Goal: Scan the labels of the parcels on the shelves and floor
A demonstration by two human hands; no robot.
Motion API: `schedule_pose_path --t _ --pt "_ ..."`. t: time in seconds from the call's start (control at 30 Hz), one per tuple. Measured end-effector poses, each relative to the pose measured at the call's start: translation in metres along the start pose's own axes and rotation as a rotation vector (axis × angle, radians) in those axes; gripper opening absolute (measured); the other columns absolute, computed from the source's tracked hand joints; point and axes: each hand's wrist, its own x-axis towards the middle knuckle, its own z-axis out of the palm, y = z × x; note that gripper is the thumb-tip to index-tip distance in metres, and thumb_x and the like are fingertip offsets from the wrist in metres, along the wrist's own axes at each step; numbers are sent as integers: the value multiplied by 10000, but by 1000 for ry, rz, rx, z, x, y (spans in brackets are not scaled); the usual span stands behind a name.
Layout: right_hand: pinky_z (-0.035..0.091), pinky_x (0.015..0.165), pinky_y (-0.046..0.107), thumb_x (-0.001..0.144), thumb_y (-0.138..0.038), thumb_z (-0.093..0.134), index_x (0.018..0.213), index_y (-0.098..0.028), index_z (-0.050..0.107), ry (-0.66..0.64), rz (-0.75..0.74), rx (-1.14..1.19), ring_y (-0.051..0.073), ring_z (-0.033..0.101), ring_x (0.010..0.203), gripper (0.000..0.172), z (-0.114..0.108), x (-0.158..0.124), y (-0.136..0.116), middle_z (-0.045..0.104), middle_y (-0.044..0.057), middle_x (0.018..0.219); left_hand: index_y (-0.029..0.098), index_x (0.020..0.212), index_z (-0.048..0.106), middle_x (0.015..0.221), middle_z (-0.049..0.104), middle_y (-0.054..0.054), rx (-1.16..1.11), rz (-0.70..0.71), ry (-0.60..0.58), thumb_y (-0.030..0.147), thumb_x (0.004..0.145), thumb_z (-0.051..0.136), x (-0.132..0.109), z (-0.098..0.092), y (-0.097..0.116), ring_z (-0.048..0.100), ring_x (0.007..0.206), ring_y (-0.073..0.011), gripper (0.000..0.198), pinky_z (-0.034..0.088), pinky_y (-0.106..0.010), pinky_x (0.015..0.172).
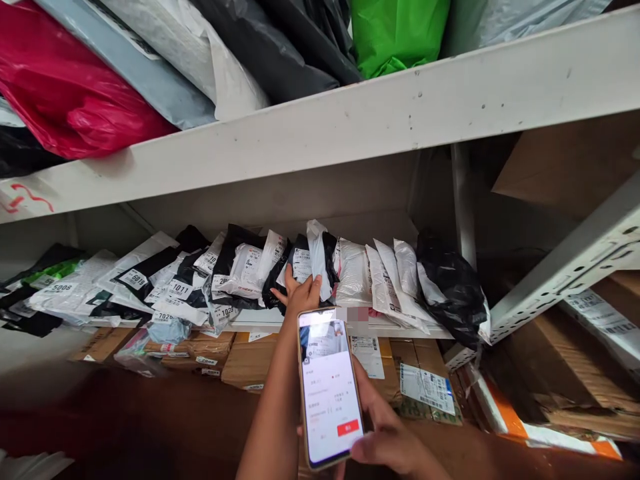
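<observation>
My right hand (pixel 387 437) holds a smartphone (pixel 330 393) upright, its lit screen facing me with a camera picture at the top and a red button near the bottom. Beyond the phone, my left hand (pixel 299 293) reaches to a row of parcel bags on the shelf, its fingers spread. They touch a black bag with a white printed label (pixel 302 265) and a slim whitish bag (pixel 317 253) beside it. The phone hides part of my left wrist. A plump white bag (pixel 353 273) stands just right of the slim one.
Numbered bags (pixel 180 288) crowd the shelf's left part; a black bag (pixel 450 287) sits at its right end. A white shelf beam (pixel 350 133) crosses above, with more bags over it. Cardboard boxes (pixel 255 360) lie below, and a perforated upright (pixel 565 273) stands right.
</observation>
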Motion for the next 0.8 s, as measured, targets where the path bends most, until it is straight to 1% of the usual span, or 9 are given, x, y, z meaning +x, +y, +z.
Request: schedule_pose_path --t 0.1,0.2,0.23,0.33,0.43,0.53,0.63,0.7,0.8 --pt "512 859 547 547 -407 878 1511 -338 29 26 -12 79 415 523 1232 1287 0 -11 8 416 170 1467 236 1137 685 1634 32 -68 33 -31 11 580 932 266 -5 -3 4 23 1490 -300 579 -188 -547 1115" --pt "460 941 557 522 -419 877 1510 -318 76 59 -52 103 407 502 1257 1276 2 -16 5 404 165 1477 259 1107 697 1634 -18 -70 55 -47 17 574 940 252 -8 -4 9 -3 1492 -280 570 -247 -560 1067" --pt "483 910 544 534 -412 869 1509 -324 77 59 -52 99 401 539 1220 1259 3 -17 3 421 166 1465 262 1099 699 1634 -12 -72 58 -47 14 567 943 251 -8 -4 10 -14 1492 -274 564 -250 -566 1061" --pt "559 710 457 605 -396 834 1508 -369 24 59 -20 64 378 650 1053 1214 4 -18 -5 525 163 1367 262 1103 699 1632 33 -75 69 -41 15 555 945 257 -9 -5 11 -9 1493 -267 553 -243 -566 1066" --pt "553 567 357 622 -376 831 1504 -395 -33 85 -49 49 382 659 1041 1235 1 -19 -7 588 149 1279 249 1111 698 1627 76 -85 73 -20 28 566 941 252 -9 -6 11 24 1492 -282 573 -196 -571 1099" --pt "552 533 312 629 -335 827 1503 -390 -37 118 -89 48 369 656 1053 1230 -5 -22 -1 611 141 1243 227 1134 690 1626 89 -86 64 -2 22 555 942 257 -9 -6 10 5 1492 -270 577 -123 -530 1150" --pt "565 537 311 657 -326 812 1508 -354 20 137 -118 19 281 704 858 1162 -13 -25 4 639 139 1197 214 1125 692 1621 99 -106 73 -1 25 531 948 271 -11 -7 11 -4 1492 -261 556 -91 -523 1165" --pt "572 537 318 684 -328 797 1505 -335 54 144 -143 -19 237 700 754 1107 -17 -26 4 664 132 1142 228 1098 701 1613 120 -119 88 0 44 534 952 265 -12 -7 13 38 1492 -275 552 -104 -567 1150" --pt "588 552 332 703 -293 783 1493 -345 68 174 -180 -80 251 690 829 1067 -20 -25 0 664 114 1125 238 1169 663 1581 207 -155 124 35 115 587 928 315 -11 -8 17 159 1473 -308 548 -113 -626 1124"
